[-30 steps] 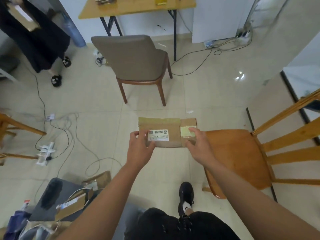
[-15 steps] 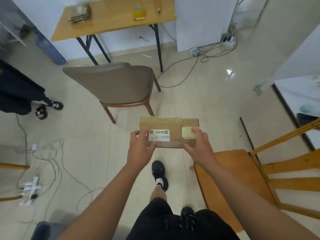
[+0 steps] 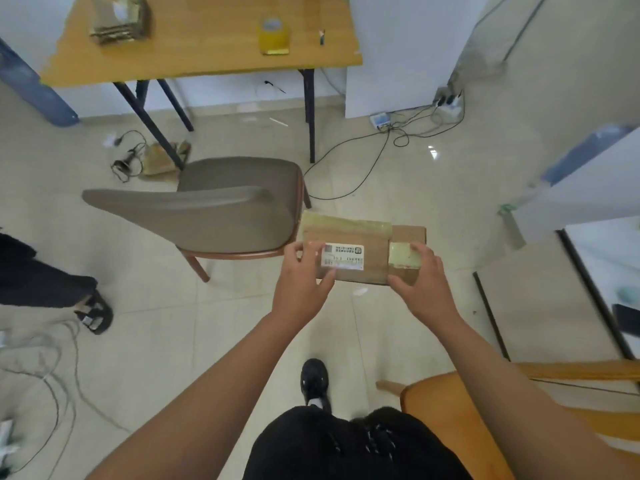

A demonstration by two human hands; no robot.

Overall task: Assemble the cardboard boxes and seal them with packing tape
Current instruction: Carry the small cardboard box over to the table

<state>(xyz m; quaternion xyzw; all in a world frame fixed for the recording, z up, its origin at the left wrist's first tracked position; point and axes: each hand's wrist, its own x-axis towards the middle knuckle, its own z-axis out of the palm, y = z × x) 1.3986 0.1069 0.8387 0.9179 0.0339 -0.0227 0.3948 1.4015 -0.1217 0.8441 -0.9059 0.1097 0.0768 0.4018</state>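
Observation:
I hold a flat brown cardboard box (image 3: pixel 375 252) in the air in front of me, with a white label and strips of old yellowish tape on its top face. My left hand (image 3: pixel 303 284) grips its left end, thumb on the near edge by the label. My right hand (image 3: pixel 424 284) grips its right end, fingers over a tape patch. A yellow roll of packing tape (image 3: pixel 273 36) stands on the wooden table (image 3: pixel 207 60) ahead. A stack of flattened cardboard (image 3: pixel 119 20) lies on the table's left part.
A grey padded chair (image 3: pixel 221 216) stands between me and the table, just left of the box. A wooden chair (image 3: pixel 485 407) is at my lower right. Cables and a power strip (image 3: pixel 450 102) lie on the tiled floor. Another person's foot (image 3: pixel 93 311) is at the left.
I have walked forward with the box held the same way. The table and grey chair have come closer, and the wooden chair has dropped to my lower right.

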